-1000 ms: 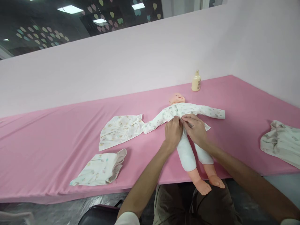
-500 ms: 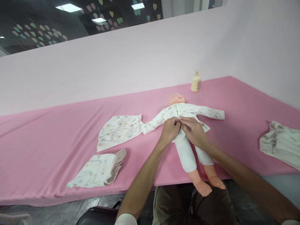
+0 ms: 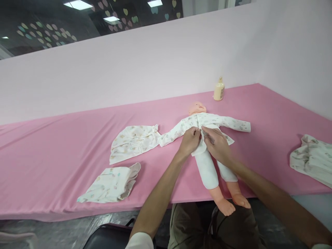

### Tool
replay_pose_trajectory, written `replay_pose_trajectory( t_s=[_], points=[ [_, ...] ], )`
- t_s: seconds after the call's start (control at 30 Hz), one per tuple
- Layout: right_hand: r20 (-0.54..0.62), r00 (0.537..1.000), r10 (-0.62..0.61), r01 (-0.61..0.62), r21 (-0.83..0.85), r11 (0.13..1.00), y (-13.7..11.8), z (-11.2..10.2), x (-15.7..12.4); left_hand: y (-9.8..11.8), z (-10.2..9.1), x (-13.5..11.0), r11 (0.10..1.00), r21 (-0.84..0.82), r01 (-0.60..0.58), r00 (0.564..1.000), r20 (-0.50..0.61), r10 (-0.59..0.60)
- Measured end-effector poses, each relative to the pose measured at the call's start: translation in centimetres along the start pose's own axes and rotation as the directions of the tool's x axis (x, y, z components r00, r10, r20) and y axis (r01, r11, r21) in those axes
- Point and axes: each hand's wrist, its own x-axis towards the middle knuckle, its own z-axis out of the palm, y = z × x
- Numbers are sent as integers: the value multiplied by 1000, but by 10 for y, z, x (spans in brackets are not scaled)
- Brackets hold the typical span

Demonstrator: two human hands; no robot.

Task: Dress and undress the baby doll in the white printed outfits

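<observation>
A baby doll (image 3: 197, 108) lies on its back on the pink-covered table (image 3: 77, 145), feet over the near edge. It wears a white printed baby shirt (image 3: 181, 128), sleeves spread out, and white leggings (image 3: 206, 170). At the front opening over the doll's belly, my left hand (image 3: 190, 141) is closed, pinching the shirt's edge. Close beside it, my right hand (image 3: 217, 143) is bent with fingertips pressed on the same front edge. Whatever fastener may lie between the fingertips is hidden.
Left of the doll lie a printed cloth garment (image 3: 135, 142) and a folded printed cloth (image 3: 111, 184). Another bunched cloth (image 3: 312, 159) sits at the far right. A cream pump bottle (image 3: 219, 90) stands near the wall. A black chair (image 3: 109, 238) is below the table.
My right fingers have bent and shifted slightly at the shirt's front, while the left hand keeps its pinch. The whole view has moved a little.
</observation>
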Motion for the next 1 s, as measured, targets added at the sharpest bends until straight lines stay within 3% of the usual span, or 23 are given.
replay_pose_trajectory(
  t_s=[0.2,0.47,0.6,0.67,0.77,0.9,1.0],
  points=[
    [29,996,90,-90,15,996,5,0,1,-5,3,2,994,77,-72,997,-35,75],
    [82,994,-71,83,-151,985,9,2,-2,-3,2,-1,989,139,-58,994,-87,71],
    [59,997,-48,56,-154,987,20,-21,-6,-4,-6,-23,923,374,-86,993,-45,111],
    [68,997,-35,44,-141,989,36,-39,-11,-9,-12,-41,869,476,-135,990,36,134],
    [134,991,-24,41,-123,992,63,-61,-24,-20,-22,-67,845,498,-196,978,165,129],
    [277,960,-29,88,-204,975,84,-78,-42,-44,-31,-86,844,515,-153,986,134,97],
    [212,977,18,58,-348,936,89,-104,-57,-59,-34,-91,817,566,-110,993,88,72]
  ],
)
